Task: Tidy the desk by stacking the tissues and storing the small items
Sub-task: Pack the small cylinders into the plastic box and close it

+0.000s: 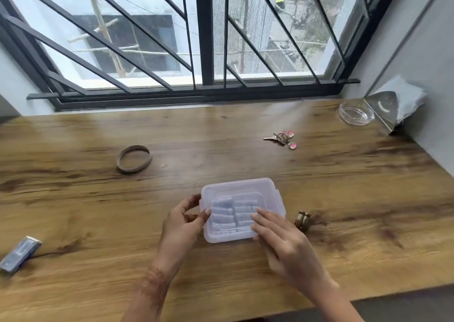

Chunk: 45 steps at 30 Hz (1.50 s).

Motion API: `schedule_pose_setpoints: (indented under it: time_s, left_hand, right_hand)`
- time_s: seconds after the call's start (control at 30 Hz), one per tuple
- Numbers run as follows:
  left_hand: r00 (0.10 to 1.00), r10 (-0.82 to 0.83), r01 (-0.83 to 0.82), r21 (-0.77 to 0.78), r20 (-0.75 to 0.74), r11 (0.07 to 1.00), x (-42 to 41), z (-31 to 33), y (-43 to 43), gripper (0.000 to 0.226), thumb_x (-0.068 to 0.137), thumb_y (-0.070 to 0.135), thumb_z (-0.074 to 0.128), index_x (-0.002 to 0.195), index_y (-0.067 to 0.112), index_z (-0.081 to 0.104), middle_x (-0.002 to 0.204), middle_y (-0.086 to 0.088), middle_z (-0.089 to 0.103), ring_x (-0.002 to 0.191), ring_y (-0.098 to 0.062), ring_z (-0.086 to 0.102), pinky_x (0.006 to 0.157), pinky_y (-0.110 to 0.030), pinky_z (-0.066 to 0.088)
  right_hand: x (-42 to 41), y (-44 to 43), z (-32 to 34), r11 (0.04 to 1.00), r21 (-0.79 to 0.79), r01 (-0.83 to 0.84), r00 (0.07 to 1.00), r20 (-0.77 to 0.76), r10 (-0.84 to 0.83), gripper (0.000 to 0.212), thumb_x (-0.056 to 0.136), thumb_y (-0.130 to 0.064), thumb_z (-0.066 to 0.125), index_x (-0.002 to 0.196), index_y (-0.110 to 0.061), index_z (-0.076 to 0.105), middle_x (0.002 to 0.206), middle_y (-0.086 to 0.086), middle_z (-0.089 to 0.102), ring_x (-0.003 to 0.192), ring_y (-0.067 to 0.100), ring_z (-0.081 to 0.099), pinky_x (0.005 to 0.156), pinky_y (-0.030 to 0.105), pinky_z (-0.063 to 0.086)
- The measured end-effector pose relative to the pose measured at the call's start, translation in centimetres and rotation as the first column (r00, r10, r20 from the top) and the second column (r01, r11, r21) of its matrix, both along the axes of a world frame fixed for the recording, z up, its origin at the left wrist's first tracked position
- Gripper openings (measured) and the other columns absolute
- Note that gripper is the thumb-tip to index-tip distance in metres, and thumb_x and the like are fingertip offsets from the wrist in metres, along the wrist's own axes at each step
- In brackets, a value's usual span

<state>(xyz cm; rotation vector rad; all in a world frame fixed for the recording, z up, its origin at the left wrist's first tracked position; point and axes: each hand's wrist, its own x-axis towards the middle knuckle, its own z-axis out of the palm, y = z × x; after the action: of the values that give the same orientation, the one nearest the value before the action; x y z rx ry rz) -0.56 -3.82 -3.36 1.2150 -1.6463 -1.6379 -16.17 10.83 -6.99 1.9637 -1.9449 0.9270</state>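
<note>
A clear plastic box (242, 186) with its lid on sits at the middle front of the wooden desk (98, 211). Folded white tissues (233, 213) show in two rows through the lid. My left hand (183, 223) grips the box's left edge, thumb on the lid. My right hand (280, 240) lies flat on the lid's near right corner, fingers together. A small gold ring-like item (302, 219) lies just right of the box. A key bunch with pink charms (282, 138) lies farther back right. A brown bangle (134, 158) lies back left.
A dark blue flat packet (18, 253) lies at the desk's left front edge. A glass ashtray (356, 113) and a silver triangular holder with paper (390, 108) stand at the back right corner by the wall. A barred window runs along the back.
</note>
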Motion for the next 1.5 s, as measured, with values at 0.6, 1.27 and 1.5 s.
schedule_pose_setpoints:
  time_s: [0.6,1.27,1.5]
  left_hand:
    - [0.993,0.059,-0.025,0.312,-0.098,0.95,0.5,-1.7,1.7,0.036,0.075,0.02,0.071,0.109,0.014,0.063,0.1,-0.003,0.073,0.094,-0.018,0.068,0.077,-0.028,0.053]
    - [0.996,0.008,0.009,-0.198,0.086,0.98,0.5,-2.7,2.6,0.036,0.085,0.027,0.06,0.121,0.02,0.06,0.106,0.009,0.065,0.094,-0.011,0.063,0.078,-0.023,0.049]
    - [0.982,-0.002,0.076,-0.385,0.191,0.92,0.6,-2.3,2.9,0.049,0.089,0.042,0.052,0.13,0.014,0.053,0.116,0.009,0.061,0.096,-0.005,0.06,0.077,-0.007,0.043]
  right_hand:
    - [0.1,-0.5,2.9,0.895,0.342,0.288,0.021,0.932,-0.363,0.046,0.086,-0.025,0.062,0.129,-0.015,0.048,0.124,-0.004,0.058,0.111,0.009,0.056,0.092,0.023,0.046]
    - [0.8,-1.0,2.4,0.878,0.215,0.427,-0.045,0.975,-0.217,0.053,0.075,0.001,0.07,0.124,-0.01,0.053,0.106,-0.004,0.065,0.094,0.0,0.064,0.081,0.015,0.052]
    - [1.6,-1.1,2.4,0.866,0.257,0.428,0.094,0.941,-0.326,0.043,0.088,-0.01,0.059,0.127,-0.024,0.051,0.127,-0.004,0.059,0.113,0.004,0.057,0.098,0.038,0.048]
